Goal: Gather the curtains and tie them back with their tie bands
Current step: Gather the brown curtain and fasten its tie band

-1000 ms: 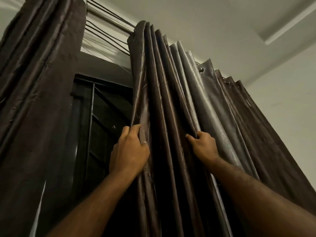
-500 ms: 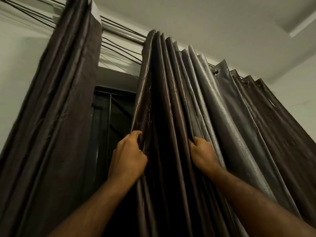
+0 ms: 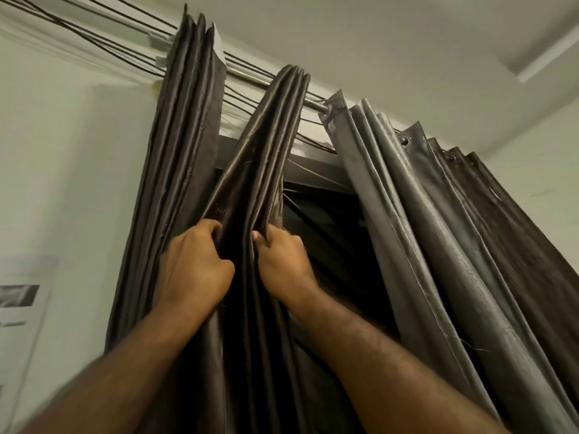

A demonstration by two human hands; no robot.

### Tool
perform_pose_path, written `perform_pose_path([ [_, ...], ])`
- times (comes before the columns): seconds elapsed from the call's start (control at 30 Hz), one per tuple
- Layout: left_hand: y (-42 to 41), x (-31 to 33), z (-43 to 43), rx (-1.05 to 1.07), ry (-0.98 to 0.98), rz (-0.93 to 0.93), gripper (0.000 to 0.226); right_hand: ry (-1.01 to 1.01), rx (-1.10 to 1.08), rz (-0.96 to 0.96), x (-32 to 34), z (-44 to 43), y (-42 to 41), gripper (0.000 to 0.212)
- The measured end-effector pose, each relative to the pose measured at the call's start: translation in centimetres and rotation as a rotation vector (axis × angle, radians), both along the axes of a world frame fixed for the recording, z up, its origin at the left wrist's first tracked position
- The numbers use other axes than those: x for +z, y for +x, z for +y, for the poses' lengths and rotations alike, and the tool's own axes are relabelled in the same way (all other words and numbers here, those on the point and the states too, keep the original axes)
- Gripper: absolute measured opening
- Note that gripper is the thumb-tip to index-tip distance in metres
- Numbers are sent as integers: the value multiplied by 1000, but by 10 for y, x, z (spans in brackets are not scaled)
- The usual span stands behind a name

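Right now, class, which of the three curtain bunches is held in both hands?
The middle bunch: left hand and right hand grip it; the left bunch and grey right bunch hang free.

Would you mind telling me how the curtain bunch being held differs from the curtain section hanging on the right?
The held bunch is dark brown; the right section looks greyer, turning brown farther right. The held bunch is pressed into tight folds between the left hand and right hand; the right section is untouched, its pleats looser. Eyelets show on the right section, none on the held bunch. Both hang from the same rod.
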State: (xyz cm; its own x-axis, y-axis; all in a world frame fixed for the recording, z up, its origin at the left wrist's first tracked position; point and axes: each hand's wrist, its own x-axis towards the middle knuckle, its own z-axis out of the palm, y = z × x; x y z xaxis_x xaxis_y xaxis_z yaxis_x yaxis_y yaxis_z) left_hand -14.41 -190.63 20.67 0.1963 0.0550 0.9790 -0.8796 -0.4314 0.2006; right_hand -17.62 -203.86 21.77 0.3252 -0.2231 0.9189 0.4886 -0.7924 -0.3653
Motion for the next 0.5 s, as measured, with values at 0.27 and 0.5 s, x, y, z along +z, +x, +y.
perform_pose_path([
  [0.27, -12, -6, -58, -123, 200, 96, 23, 112, 122, -47, -23, -75, -43, 25],
  [0.5, -14, -9, -95, -325, 237, 161, 22, 145, 70, -56, -27, -98, -52, 24],
])
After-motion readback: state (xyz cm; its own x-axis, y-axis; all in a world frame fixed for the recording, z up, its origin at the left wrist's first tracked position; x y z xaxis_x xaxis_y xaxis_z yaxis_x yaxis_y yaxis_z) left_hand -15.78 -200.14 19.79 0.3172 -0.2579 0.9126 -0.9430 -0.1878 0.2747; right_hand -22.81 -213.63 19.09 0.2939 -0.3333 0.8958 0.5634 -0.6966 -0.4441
